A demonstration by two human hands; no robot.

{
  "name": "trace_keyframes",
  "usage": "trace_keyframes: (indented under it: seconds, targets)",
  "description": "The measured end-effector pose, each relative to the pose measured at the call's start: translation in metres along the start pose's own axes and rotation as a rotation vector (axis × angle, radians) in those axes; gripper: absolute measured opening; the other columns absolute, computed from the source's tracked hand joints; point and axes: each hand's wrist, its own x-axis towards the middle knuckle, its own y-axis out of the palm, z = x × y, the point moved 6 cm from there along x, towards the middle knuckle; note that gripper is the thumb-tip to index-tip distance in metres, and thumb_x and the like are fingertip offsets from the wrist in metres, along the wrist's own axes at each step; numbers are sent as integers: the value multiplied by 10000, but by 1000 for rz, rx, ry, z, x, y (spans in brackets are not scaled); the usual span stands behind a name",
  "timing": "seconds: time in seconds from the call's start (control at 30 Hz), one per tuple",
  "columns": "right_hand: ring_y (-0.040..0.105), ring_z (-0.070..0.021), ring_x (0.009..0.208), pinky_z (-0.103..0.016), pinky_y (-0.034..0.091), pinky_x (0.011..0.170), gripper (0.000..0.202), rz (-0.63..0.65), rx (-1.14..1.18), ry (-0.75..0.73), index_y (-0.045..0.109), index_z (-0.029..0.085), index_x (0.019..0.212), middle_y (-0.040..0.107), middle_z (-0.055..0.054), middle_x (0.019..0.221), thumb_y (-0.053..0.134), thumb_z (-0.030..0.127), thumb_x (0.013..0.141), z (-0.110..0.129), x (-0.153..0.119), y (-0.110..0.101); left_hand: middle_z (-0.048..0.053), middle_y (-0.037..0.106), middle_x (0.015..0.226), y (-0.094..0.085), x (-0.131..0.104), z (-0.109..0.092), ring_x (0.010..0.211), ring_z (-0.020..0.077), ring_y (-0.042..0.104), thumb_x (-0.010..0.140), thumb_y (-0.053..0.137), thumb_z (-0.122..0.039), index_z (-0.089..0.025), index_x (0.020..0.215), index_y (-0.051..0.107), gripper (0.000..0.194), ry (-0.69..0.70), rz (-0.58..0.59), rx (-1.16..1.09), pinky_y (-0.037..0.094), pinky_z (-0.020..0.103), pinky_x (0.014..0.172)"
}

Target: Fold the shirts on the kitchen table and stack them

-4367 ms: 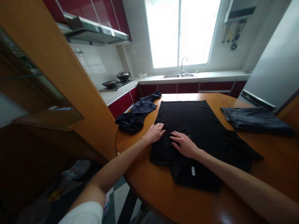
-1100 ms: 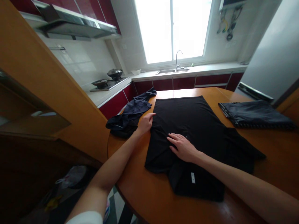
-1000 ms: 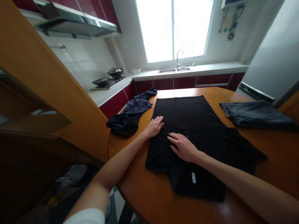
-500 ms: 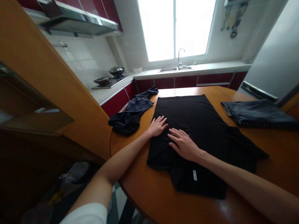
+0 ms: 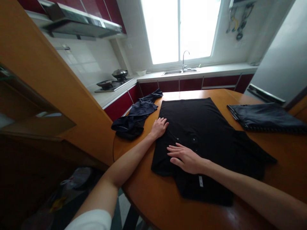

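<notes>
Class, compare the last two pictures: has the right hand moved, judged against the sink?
Yes: the right hand has shifted over the black shirt, farther from the sink and toward the table's near side.

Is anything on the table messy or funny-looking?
Yes, the dark blue cloth on the left side of the table is all crumpled. It looks messy because the pile on the right is neatly folded and the black shirt is spread out.
</notes>
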Motion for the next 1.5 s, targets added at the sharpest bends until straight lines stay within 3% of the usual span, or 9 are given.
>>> trace_keyframes:
  seconds: [0.13, 0.23, 0.33, 0.4, 0.6, 0.97, 1.2, 1.5]
  targets:
    - [492, -212, 1382, -461, 312, 1203, 415, -197, 6, 37, 681, 206, 1293, 615, -93, 1398, 386, 372, 1054, -6, 0, -8, 121, 512, 1502, -13, -7, -11, 1443, 268, 395, 1065, 314, -387, -169, 1422, 535, 473, 61, -103, -31, 260, 452, 1207]
    - [500, -238, 1376, -465, 327, 1198, 420, -298, -67, 106, 718, 169, 1234, 610, -125, 1398, 395, 361, 1046, -14, 0, -11, 114, 457, 1549, -3, -17, -25, 1466, 279, 357, 1061, 319, -426, -172, 1473, 482, 510, 134, -8, -39, 270, 457, 1204]
    - [519, -246, 1360, -455, 376, 1172, 407, -293, -111, 150, 763, 177, 1140, 639, -123, 1362, 413, 359, 1038, -19, 1, -9, 101, 376, 1603, 11, -21, -28, 1497, 319, 292, 1044, 339, -515, -228, 1516, 429, 560, 124, 118, -15, 262, 515, 1198]
    - [518, -241, 1361, -449, 387, 1166, 393, -279, -120, 150, 777, 189, 1095, 654, -110, 1345, 428, 360, 1033, -20, 2, -7, 90, 349, 1618, 16, -20, -25, 1509, 318, 262, 1043, 329, -528, -259, 1527, 410, 560, 116, 141, -2, 240, 532, 1203]
    - [526, -225, 1353, -424, 382, 1170, 386, -279, -125, 146, 779, 193, 1063, 672, -93, 1323, 434, 363, 1036, -19, 2, -9, 88, 354, 1616, 14, -15, -22, 1508, 312, 266, 1049, 312, -527, -260, 1514, 432, 549, 105, 136, -11, 242, 537, 1203]
    - [536, -210, 1344, -385, 377, 1170, 423, -299, -100, 163, 782, 181, 1048, 691, -86, 1297, 402, 369, 1049, -20, 3, -11, 109, 397, 1590, 3, -18, -35, 1509, 292, 267, 1059, 351, -454, -210, 1482, 473, 504, 168, 75, -29, 218, 519, 1218]
    - [538, -213, 1341, -379, 376, 1168, 429, -300, -90, 154, 785, 171, 1022, 693, -96, 1291, 405, 369, 1048, -20, 2, -11, 105, 383, 1599, 8, -15, -32, 1507, 289, 277, 1064, 332, -447, -215, 1480, 477, 498, 164, 162, -69, 246, 520, 1205]
    - [545, -230, 1335, -389, 387, 1159, 390, -312, -92, 137, 784, 155, 1017, 702, -114, 1271, 448, 351, 1033, -23, 4, -10, 91, 370, 1607, 12, -12, -27, 1501, 285, 294, 1062, 326, -444, -214, 1493, 468, 509, 188, 177, -37, 254, 504, 1208]
